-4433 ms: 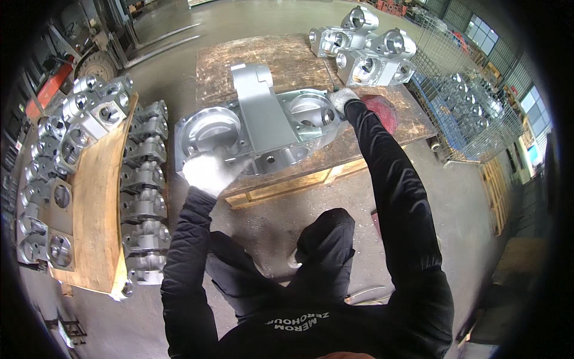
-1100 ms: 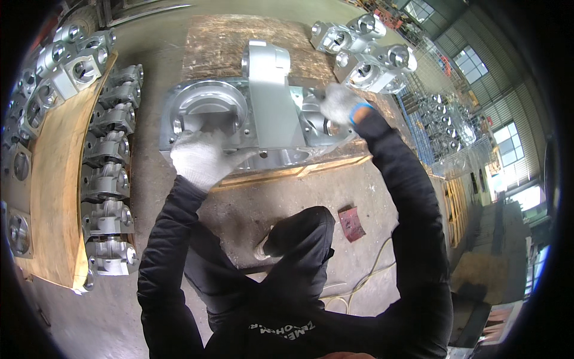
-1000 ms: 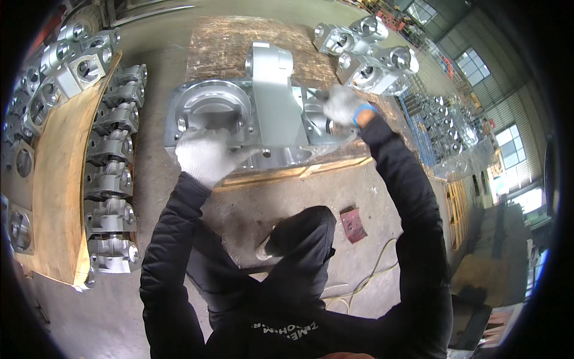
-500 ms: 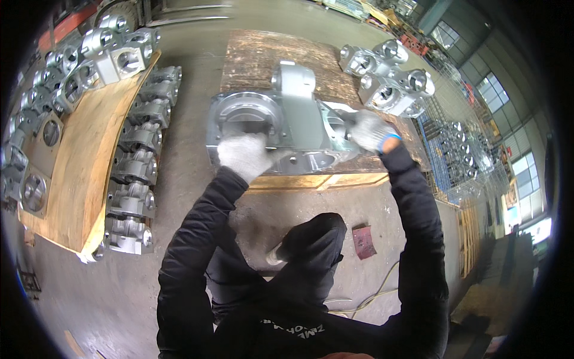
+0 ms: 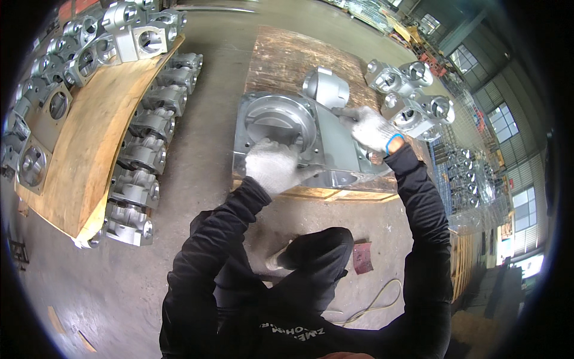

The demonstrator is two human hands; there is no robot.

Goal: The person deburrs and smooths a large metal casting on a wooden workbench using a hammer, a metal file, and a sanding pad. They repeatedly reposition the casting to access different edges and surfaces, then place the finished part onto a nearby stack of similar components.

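A large grey metal casting [image 5: 335, 143] lies on the worn wooden board in front of me. It has a big round opening at its left end and a flat face to the right. My left hand [image 5: 272, 166], in a light grey glove, grips the near rim of that opening, fingers bent over it and thumb along the near side. At the casting's right part, my right hand [image 5: 369, 128], gloved and with a blue band at the wrist, has its fingers bent against the surface near the far edge. Whether anything small sits under those fingers is hidden.
Behind the casting, a rounded metal part [image 5: 326, 87] rises above the wooden board [image 5: 287, 54]. More castings [image 5: 409, 110] stand at the board's far right. On my left, a wooden pallet sheet [image 5: 104, 131] has several castings around it. A dark red piece [image 5: 362, 258] and a hose [image 5: 376, 302] lie on the floor.
My view has shifted, so the casting and pallet sit farther right in the picture. The right hand has moved leftward along the casting, from its right end toward the flat face. The left keeps its grip.
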